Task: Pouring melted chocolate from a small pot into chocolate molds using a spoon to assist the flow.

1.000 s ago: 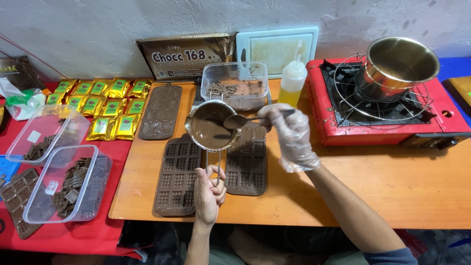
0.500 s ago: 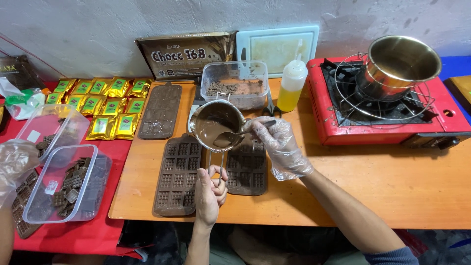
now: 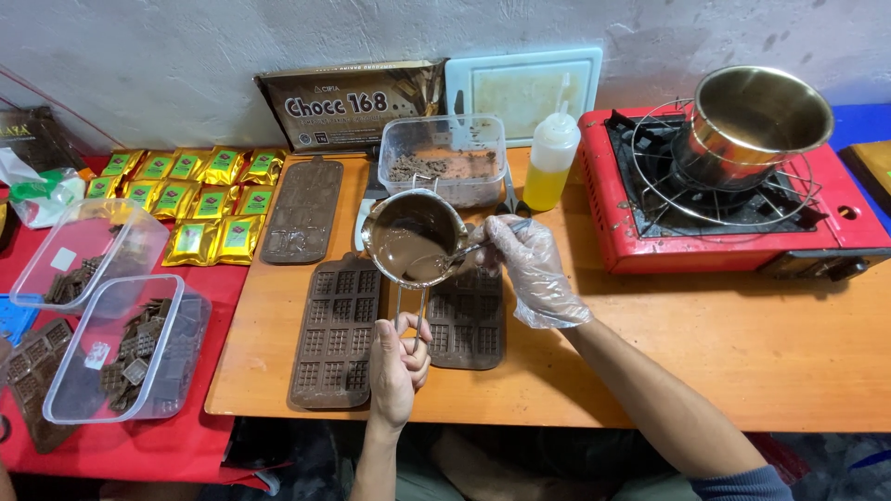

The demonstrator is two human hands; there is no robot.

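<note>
Head view looks down on a wooden desk [image 3: 742,353] where the left hand [image 3: 399,362] has its grip closed around the wire handle of a small metal melting pot [image 3: 415,237], held tilted above the chocolate moulds. The pot holds brown melted chocolate. The right hand [image 3: 531,269], in a clear plastic glove, pinches a spoon [image 3: 469,249] in a closed grip, its bowl dipped into the pot at the rim. Just below the pot lie two brown chocolate moulds [image 3: 336,329] side by side; a third mould [image 3: 303,209] lies to the pot's left. Behind the pot stands a clear plastic tub [image 3: 444,158] with brown crumbs, and beside that a yellow squeeze bottle [image 3: 551,153]. Well to the pot's right sits a red gas stove [image 3: 715,237] bearing a steel saucepan [image 3: 756,121]. Gold-wrapped packets [image 3: 190,199] lie far left of the pot.
</note>
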